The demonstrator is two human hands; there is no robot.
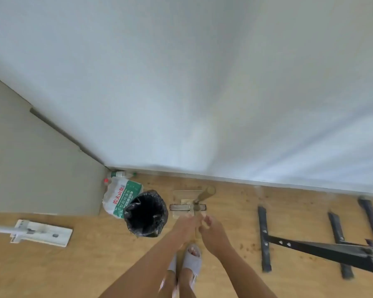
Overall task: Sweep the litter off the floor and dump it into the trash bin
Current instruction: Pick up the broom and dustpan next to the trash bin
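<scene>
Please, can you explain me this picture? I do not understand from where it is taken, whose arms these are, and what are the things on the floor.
A camera worn on a person's head looks down at the floor. The left hand and right hand reach to the handles of a broom and dustpan set standing near the wall; how firm the grip is cannot be told. Left of it stands a trash bin with a black bag, then a pack of water bottles. A flat mop lies far left. Small crumbs of litter lie right, near black metal bars.
</scene>
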